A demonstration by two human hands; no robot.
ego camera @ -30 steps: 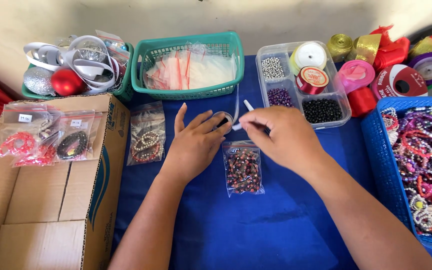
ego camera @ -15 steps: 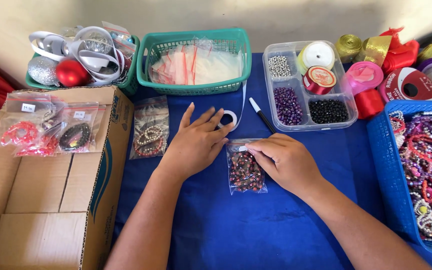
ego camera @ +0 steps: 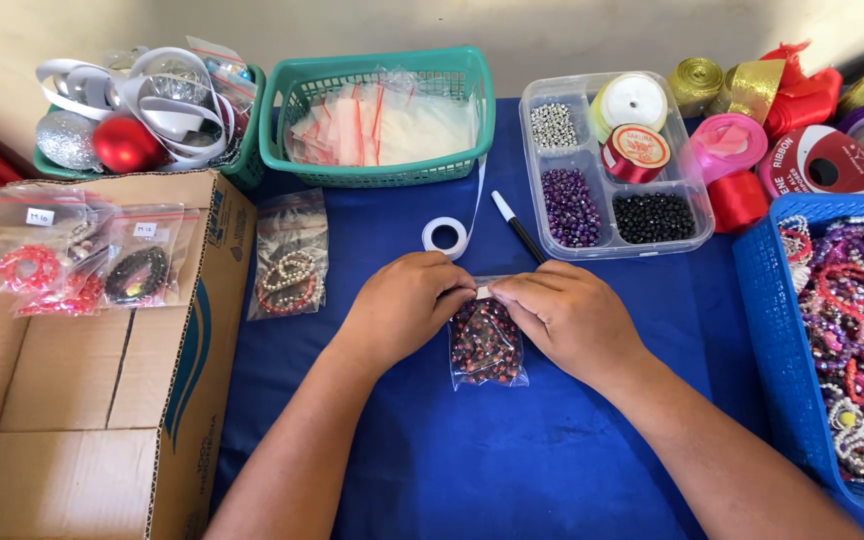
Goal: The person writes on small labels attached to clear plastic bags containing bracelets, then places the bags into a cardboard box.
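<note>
A small clear zip bag of dark red beads (ego camera: 486, 345) lies on the blue tablecloth (ego camera: 512, 460) in front of me. My left hand (ego camera: 407, 305) and my right hand (ego camera: 564, 315) both rest on the bag's top edge, fingertips pinching it where they meet. A white tape roll (ego camera: 445, 237) and a black pen with a white cap (ego camera: 518, 227) lie just beyond my hands.
A cardboard box (ego camera: 82, 400) with bagged bracelets on top sits at left. Another bracelet bag (ego camera: 289, 268) lies beside it. At the back stand a teal basket of empty bags (ego camera: 382, 115), a clear bead tray (ego camera: 617, 180) and ribbon spools (ego camera: 812, 165). A blue basket of bracelets (ego camera: 842, 340) is right.
My right hand put down the pen and came to the bag. My left hand moved from beside the tape roll onto the bag's top edge, and both hands now pinch it.
</note>
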